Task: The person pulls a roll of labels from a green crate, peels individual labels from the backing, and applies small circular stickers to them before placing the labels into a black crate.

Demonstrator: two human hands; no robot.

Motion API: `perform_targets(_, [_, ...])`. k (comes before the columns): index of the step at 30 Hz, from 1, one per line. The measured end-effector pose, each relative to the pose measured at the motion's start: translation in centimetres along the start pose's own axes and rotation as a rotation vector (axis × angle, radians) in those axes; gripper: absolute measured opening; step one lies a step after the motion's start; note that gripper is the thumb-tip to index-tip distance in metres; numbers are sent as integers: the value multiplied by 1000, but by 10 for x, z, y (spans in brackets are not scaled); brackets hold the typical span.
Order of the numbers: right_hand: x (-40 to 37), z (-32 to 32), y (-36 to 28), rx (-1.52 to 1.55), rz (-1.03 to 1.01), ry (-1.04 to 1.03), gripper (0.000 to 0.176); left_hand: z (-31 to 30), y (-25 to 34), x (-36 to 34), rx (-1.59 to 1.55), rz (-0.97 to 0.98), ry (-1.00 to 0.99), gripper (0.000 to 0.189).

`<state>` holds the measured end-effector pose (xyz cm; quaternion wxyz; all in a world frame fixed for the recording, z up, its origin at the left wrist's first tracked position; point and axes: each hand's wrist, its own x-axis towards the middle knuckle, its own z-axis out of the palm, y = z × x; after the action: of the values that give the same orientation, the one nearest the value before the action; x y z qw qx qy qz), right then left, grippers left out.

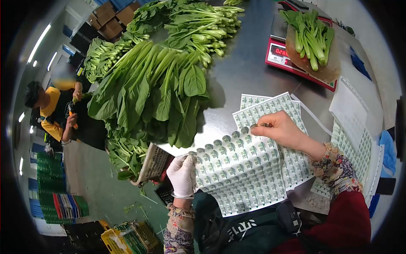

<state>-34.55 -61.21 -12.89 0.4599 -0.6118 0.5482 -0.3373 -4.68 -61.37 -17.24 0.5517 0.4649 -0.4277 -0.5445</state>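
A sheet of stickers, printed in rows of small green labels, hangs in front of me. My left hand, in a white glove, grips its left edge. At the top right corner my bare right hand pinches the row of labels that stand up along the upper edge. More sticker sheets lie on the table beneath and behind it. Beyond my left hand, leafy greens are heaped with their leaves toward me.
A red digital scale carries a bunch of greens on a brown sheet. Further sticker sheets lie at the right. A crate stands below the steel table. Another person works at the left with greens and an orange-handled tool.
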Motion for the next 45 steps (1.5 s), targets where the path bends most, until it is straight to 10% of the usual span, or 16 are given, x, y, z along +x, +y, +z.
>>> perform_targets(5, [8, -18, 7, -255, -34, -96, 38, 2, -2, 7, 109, -112, -24, 8])
perform_targets(9, [27, -18, 6, -736, -578, 79, 50, 5, -9, 12, 84, -149, -64, 9])
perform_targets(16, [72, -8, 3, -893, -739, -377, 28, 13, -8, 17, 93, -183, -67, 9])
perform_targets(22, [61, -12, 26, -862, -1081, -310, 11, 30, -21, 24, 234, -204, -92, 16])
perform_targets(24, [60, -22, 39, -837, -1118, -125, 13, 33, -33, 32, 311, -97, -150, 19])
perform_targets(26, [56, -28, 51, -780, -1066, 46, 13, 26, -21, 38, 160, -390, -165, 24])
perform_targets(29, [46, -29, 54, -555, -748, 216, 14, 10, -19, 35, 146, -78, -162, 41])
perform_targets(35, [6, 56, -26, -112, -213, 88, 41, -49, 20, -7, -77, 83, 176, 50])
perform_targets(40, [-18, 173, -61, -298, -541, -327, 87, -76, 49, -62, -208, 156, 236, 53])
perform_targets(45, [-15, 255, -81, -653, -1000, 70, 53, -93, 48, -93, -226, 273, 384, 49])
